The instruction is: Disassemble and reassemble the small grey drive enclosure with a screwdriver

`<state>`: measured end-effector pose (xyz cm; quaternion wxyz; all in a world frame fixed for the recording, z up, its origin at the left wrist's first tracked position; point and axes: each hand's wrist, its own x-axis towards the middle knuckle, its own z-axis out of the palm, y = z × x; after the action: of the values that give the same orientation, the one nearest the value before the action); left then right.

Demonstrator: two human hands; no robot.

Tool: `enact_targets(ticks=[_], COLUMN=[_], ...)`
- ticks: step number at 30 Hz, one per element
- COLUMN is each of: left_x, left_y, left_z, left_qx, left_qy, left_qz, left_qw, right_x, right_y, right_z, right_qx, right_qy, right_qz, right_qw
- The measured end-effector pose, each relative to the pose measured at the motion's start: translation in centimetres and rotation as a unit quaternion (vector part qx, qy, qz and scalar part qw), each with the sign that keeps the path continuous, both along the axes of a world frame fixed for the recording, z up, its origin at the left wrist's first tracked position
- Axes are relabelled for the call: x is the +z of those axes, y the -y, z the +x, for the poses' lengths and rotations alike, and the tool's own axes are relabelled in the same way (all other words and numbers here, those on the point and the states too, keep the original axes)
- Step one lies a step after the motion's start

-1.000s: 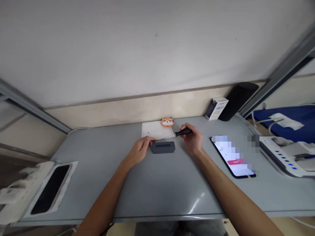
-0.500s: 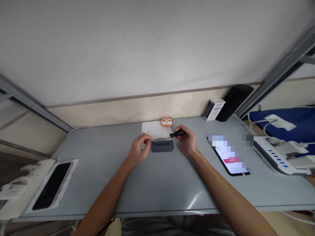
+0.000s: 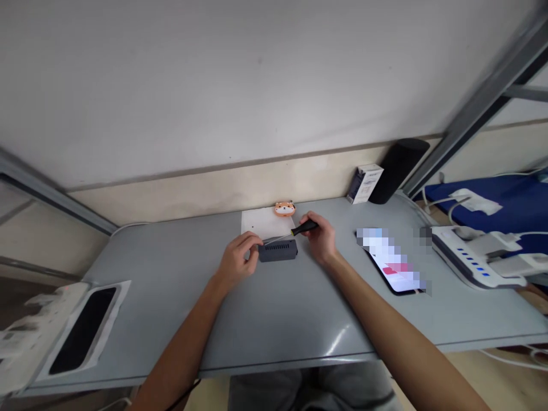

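A screwdriver with a black handle and a yellow collar is gripped in my right hand. Its thin metal shaft slants down to the left over a dark grey slotted box lying on the table. At the box's left end, my left hand has its thumb and fingertips drawn together, close to the screwdriver's tip. Whatever is between those fingertips is too small to make out. Just behind the box lies a white sheet, with an orange animal-face case at its back right corner.
To the right lie a phone with a lit screen and a power strip with plugs. A small carton and a black cylinder stand by the wall. On the left are a dark-screened phone and a white plug-filled strip.
The whole view has shifted slightly. Both hands keep nearly the same pose at the box, and the screwdriver still reaches toward its left end.
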<state>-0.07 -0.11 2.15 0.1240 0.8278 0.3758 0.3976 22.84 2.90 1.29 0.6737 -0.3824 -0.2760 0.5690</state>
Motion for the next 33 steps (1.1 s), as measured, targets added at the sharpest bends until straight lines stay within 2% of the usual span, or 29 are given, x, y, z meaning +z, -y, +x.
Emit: enact_targets(ticks=[5, 8, 11, 14, 19, 23, 27, 33], left_x=[-0.2, -0.1, 0.2, 0.5, 0.7, 0.4, 0.2, 0.6], left_y=[0.1, 0.2, 0.0, -0.4, -1.1, -1.1, -0.8, -0.2], left_z=[0.0, 0.0, -0.3, -1.1, -2.2, -2.0, -1.5, -0.6], left_qx=[0.009, 0.011, 0.033, 0.08, 0.127, 0.115, 0.094, 0.052], left_qy=[-0.004, 0.006, 0.024, 0.044, 0.019, -0.005, -0.009, -0.035], left_qz=[0.016, 0.011, 0.018, 0.034, 0.065, 0.116, 0.148, 0.158], left_qw=[1.0, 1.0, 0.999, 0.995, 0.99, 0.986, 0.984, 0.985], right_x=[-0.5, -0.7, -0.8, -0.9, -1.7, -2.5, -2.9, -2.3], right_y=[-0.6, -0.8, -0.6, -0.2, 0.1, 0.1, -0.1, 0.0], right_z=[0.4, 0.6, 0.4, -0.2, -1.1, -0.8, -0.4, -0.2], right_qx=[-0.056, -0.072, -0.044, 0.002, 0.051, 0.089, 0.122, 0.098], right_qy=[-0.028, 0.019, 0.095, 0.162, 0.256, 0.301, 0.342, 0.36], right_qz=[-0.05, -0.059, -0.037, -0.002, 0.081, 0.123, 0.133, 0.104], right_qw=[0.997, 0.996, 0.994, 0.987, 0.962, 0.941, 0.922, 0.922])
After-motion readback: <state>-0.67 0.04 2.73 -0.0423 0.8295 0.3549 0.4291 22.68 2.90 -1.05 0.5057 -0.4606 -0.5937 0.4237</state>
